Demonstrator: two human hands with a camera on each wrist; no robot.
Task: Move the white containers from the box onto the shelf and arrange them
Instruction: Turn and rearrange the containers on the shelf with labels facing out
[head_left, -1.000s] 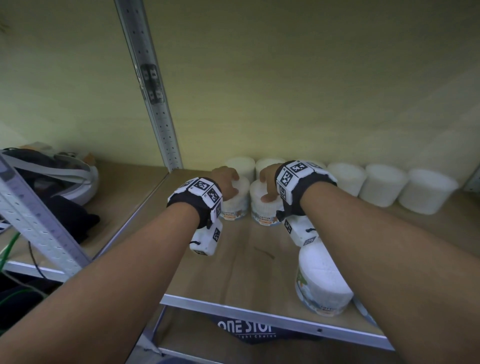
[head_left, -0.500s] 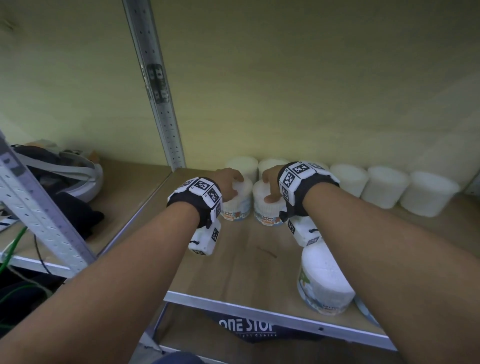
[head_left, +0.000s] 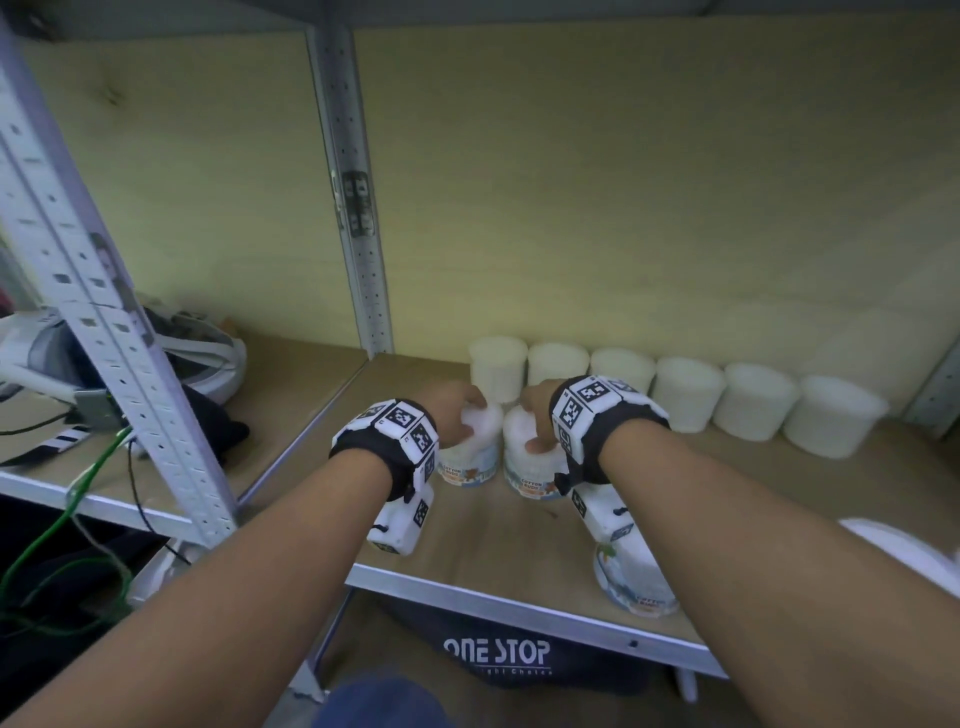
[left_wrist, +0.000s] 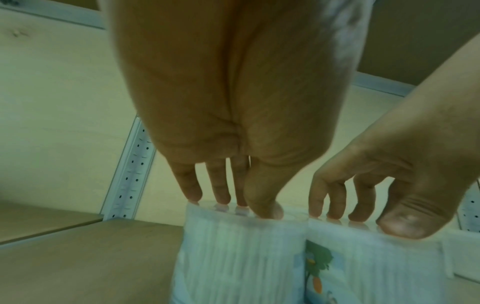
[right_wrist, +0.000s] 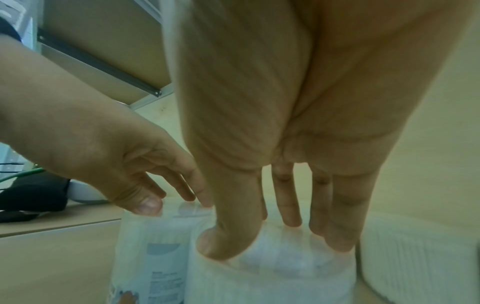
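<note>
1. Left hand (head_left: 457, 415), centre of the head view: fingertips (left_wrist: 221, 197) and thumb curled down over the lid rim of the left tub (head_left: 470, 452), pinching it from above.
2. Right hand (head_left: 537, 421), just right of it: same top grip on the right tub (head_left: 530, 467), thumb at the near rim, fingers (right_wrist: 291, 205) at the far rim.
3. Both tubs stand on the shelf (head_left: 493, 540), touching side to side, just in front of the back row (head_left: 691, 395) of six tubs along the wall.
4. Step, as I read it: seating a second row. Slide both straight back until they meet the row, keep them flat on the board, release only once they sit square.
5. Risk: a high grip makes tipping easy, so push low and even.
6. Orientation: long axis vertical, lids up, printed labels facing the shelf's front edge.
7. Another tub (head_left: 636, 582) stands at lower right by the edge, labelled, upright, half hidden by the right forearm.
</note>
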